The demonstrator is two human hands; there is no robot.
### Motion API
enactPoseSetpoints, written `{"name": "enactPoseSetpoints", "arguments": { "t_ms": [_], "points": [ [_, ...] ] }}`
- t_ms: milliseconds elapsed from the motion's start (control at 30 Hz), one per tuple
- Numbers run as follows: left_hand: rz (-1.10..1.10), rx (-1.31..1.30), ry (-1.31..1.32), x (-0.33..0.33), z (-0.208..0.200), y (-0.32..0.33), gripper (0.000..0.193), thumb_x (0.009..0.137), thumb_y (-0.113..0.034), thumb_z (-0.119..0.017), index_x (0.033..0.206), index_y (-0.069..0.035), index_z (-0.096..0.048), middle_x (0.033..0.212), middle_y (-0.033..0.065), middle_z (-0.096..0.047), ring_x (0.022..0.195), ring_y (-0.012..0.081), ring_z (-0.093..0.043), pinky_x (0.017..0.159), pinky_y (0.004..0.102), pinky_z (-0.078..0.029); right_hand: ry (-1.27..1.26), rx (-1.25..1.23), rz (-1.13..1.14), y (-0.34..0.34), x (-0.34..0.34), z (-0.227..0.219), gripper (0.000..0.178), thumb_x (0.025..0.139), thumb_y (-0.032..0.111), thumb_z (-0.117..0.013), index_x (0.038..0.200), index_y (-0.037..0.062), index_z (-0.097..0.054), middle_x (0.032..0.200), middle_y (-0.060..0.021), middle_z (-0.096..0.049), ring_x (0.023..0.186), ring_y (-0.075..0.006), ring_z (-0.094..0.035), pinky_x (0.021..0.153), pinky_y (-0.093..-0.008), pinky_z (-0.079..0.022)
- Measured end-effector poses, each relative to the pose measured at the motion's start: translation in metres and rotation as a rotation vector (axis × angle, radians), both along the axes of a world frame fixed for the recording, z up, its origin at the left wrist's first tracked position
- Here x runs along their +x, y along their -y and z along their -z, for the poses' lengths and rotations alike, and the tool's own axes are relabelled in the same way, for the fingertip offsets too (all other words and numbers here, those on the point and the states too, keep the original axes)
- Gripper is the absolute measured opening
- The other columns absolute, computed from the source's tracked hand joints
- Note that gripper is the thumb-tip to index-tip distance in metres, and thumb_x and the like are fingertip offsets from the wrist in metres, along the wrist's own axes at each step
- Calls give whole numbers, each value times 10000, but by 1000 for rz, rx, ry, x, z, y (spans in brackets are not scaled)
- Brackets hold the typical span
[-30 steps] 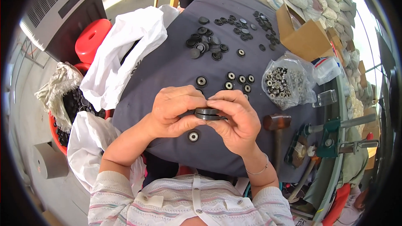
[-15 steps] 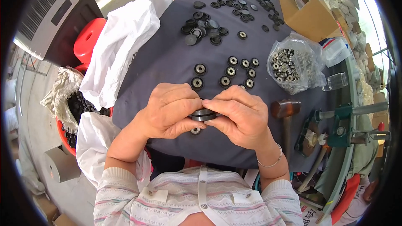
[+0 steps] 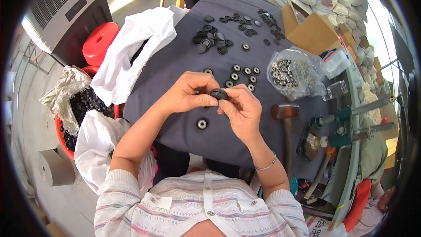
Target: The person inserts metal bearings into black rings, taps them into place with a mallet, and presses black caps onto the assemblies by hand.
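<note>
Between my two hands is a small black grooved wheel (image 3: 218,94), tilted with its rim showing. My left hand (image 3: 190,91) pinches its left side with thumb and fingers. On its right side, my right hand (image 3: 243,110) has thumb and forefinger closed on the rim. A wheel with a metal bearing in its centre (image 3: 202,123) lies on the dark cloth below my left hand. Beyond my hands are several more bearing-fitted wheels (image 3: 234,77), some partly hidden by my left hand. Farther off lies a heap of black plastic discs (image 3: 210,40).
A clear bag of metal bearings (image 3: 285,72) lies right, near an open cardboard box (image 3: 313,33). A mallet (image 3: 285,113) and a green clamp-like tool (image 3: 340,127) are at the right edge. White sacks (image 3: 133,48) and a red tub of black parts (image 3: 61,125) stand left.
The view has shifted. My hands have moved up and slightly apart, and the wheel is turned to a different tilt. The bearing-fitted wheel below my hands is now fully uncovered.
</note>
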State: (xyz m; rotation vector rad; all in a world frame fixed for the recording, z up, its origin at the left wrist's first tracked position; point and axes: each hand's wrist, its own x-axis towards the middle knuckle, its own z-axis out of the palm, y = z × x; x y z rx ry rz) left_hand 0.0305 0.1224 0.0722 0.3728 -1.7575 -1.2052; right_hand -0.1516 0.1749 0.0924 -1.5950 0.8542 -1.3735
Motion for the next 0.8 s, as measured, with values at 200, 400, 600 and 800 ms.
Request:
{"name": "enactPoseSetpoints", "arguments": {
  "t_ms": [200, 400, 600, 800],
  "points": [
    [71, 75, 125, -30, -10, -43, 152, 857, -177, -697, 858, -31, -651, 679, -9, -574, 601, 80, -493, 548, 234, -395, -160, 2, 74, -54, -40, -4, 177, 858, -21, -660, 1029, -40, -620, 834, -59, -614, 633, -114, -617, 582, -237, -537],
    [181, 685, 218, -71, 7, -82, 217, 884, -162, -676, 1006, 16, -657, 804, 16, -626, 731, 58, -585, 579, 218, -438, 347, 700, 15, -91, -77, 9, 254, 905, 80, -588, 1119, -57, -580, 830, -85, -633, 583, -147, -617, 503, -281, -530],
    [30, 414, -63, -80, 7, -124, 309, 768, -47, -754, 1052, 8, -643, 892, 19, -594, 770, 73, -562, 659, 240, -463, 606, 812, -80, -109, -77, 5, 304, 910, 77, -562, 1188, -45, -552, 843, -86, -642, 540, -147, -611, 449, -274, -508],
    [-224, 52, 137, -82, 1, -137, 388, 662, -92, -776, 1020, -8, -652, 785, 53, -570, 678, 151, -556, 616, 280, -461, 616, 804, -100, -116, -79, 14, 339, 908, 83, -577, 1221, -40, -536, 819, -71, -633, 533, -135, -608, 425, -255, -500]
  ]
}}
